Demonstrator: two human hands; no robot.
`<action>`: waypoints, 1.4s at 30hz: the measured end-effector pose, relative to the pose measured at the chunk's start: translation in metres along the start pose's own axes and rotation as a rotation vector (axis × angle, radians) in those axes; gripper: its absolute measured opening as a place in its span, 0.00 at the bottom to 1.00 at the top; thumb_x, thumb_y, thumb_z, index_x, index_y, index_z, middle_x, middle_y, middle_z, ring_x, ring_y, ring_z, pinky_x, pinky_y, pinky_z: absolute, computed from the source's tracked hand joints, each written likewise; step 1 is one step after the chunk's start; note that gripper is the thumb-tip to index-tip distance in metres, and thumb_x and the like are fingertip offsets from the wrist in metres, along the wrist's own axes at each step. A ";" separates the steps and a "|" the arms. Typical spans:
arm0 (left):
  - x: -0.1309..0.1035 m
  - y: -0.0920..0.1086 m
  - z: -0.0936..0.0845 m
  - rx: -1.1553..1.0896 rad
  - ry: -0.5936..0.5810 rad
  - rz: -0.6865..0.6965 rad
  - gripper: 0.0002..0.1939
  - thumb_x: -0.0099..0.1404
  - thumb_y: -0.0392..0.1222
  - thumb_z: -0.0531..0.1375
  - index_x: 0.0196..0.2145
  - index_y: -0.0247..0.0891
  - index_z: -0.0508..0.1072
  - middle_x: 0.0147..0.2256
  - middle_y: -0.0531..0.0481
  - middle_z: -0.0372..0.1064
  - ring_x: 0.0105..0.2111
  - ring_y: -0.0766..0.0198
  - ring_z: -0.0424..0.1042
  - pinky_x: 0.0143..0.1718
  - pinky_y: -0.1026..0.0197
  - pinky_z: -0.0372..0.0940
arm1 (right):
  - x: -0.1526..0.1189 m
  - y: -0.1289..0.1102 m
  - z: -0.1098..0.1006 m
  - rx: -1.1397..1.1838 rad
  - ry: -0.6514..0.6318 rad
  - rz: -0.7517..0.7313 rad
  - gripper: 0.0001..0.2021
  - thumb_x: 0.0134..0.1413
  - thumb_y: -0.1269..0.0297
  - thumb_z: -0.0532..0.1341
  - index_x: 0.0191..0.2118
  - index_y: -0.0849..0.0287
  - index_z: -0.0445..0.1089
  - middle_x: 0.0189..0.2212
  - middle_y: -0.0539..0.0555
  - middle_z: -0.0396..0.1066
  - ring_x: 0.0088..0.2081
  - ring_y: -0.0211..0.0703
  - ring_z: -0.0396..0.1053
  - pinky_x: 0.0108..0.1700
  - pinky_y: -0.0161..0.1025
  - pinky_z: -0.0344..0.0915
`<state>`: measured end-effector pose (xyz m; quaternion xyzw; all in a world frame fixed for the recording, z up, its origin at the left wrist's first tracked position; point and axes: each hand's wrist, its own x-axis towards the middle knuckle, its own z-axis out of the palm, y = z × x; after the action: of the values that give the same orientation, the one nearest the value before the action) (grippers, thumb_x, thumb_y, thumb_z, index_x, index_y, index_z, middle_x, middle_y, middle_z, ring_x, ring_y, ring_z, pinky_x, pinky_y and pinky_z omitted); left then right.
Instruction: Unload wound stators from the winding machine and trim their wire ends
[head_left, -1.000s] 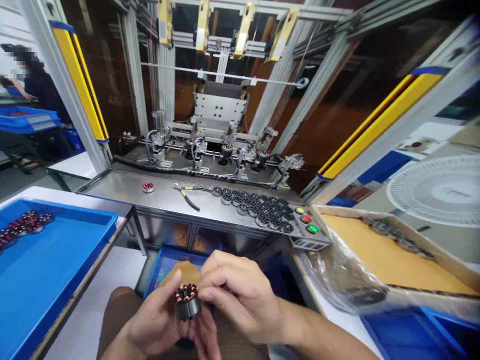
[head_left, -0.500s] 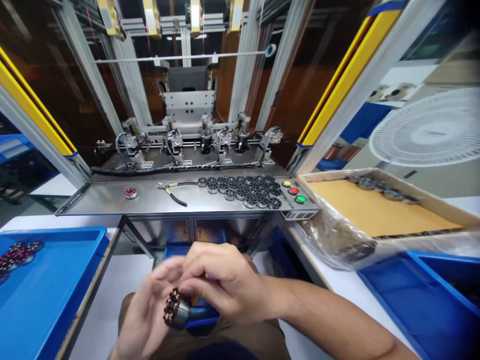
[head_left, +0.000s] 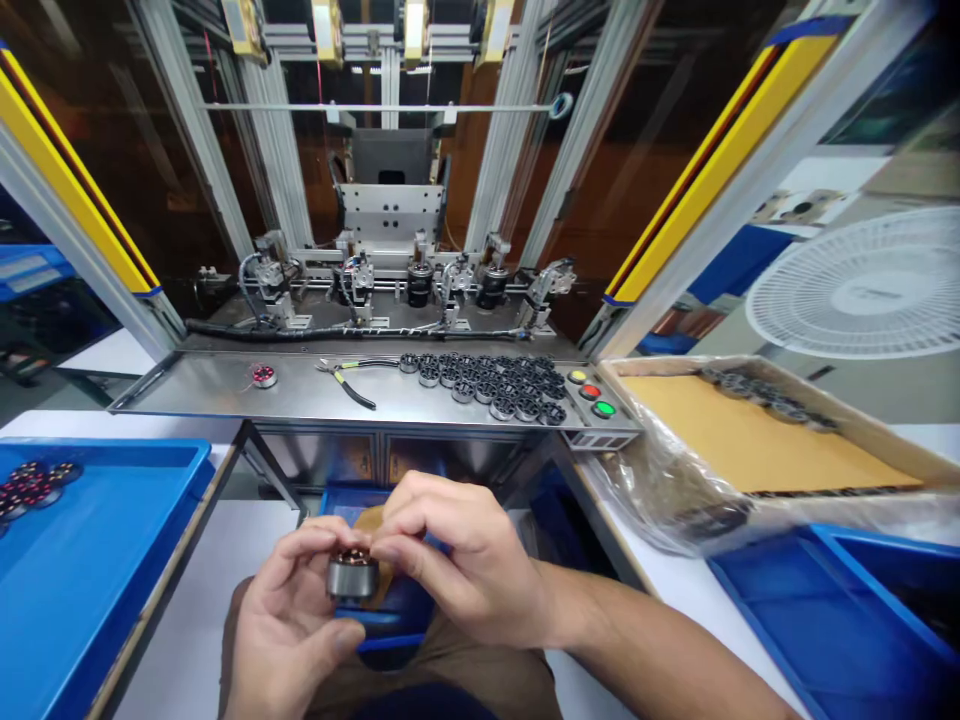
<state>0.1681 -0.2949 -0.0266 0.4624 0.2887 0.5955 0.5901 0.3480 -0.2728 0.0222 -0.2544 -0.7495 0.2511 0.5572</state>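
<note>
We find the wound stator (head_left: 352, 578) in front of the bench (head_left: 199, 385). We judge the step as fingerwork at its upper edge; the next move calls for steady support. The left hand (head_left: 281, 605) closes its grip around it; the right hand (head_left: 461, 560) pinches together at that edge, contents indeterminable.

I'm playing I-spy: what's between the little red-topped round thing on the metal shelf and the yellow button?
In the head view, pliers, then a cluster of black round parts, lie between the red-topped round thing and the yellow button.
</note>
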 end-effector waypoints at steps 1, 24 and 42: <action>0.000 -0.002 -0.003 0.021 -0.032 0.031 0.20 0.52 0.41 0.73 0.44 0.45 0.78 0.42 0.48 0.75 0.44 0.59 0.76 0.46 0.64 0.71 | 0.000 0.000 0.000 0.006 -0.003 -0.016 0.06 0.61 0.72 0.62 0.32 0.64 0.72 0.26 0.55 0.74 0.29 0.36 0.69 0.32 0.33 0.68; 0.021 -0.001 -0.014 -0.174 -0.067 -0.036 0.13 0.51 0.38 0.74 0.35 0.49 0.82 0.45 0.50 0.79 0.42 0.57 0.81 0.39 0.63 0.76 | -0.035 0.005 0.059 0.999 0.166 0.939 0.20 0.43 0.52 0.73 0.21 0.64 0.69 0.16 0.50 0.69 0.17 0.33 0.66 0.23 0.30 0.61; 0.002 0.010 -0.019 0.676 -0.079 0.047 0.26 0.49 0.55 0.73 0.45 0.47 0.81 0.44 0.45 0.80 0.45 0.52 0.79 0.47 0.60 0.73 | -0.044 0.017 0.026 -0.140 0.079 -0.065 0.27 0.51 0.78 0.64 0.57 0.57 0.65 0.43 0.58 0.71 0.44 0.45 0.71 0.44 0.41 0.70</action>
<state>0.1464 -0.2903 -0.0247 0.6609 0.4361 0.4612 0.4004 0.3360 -0.2920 -0.0264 -0.2779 -0.7507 0.1696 0.5749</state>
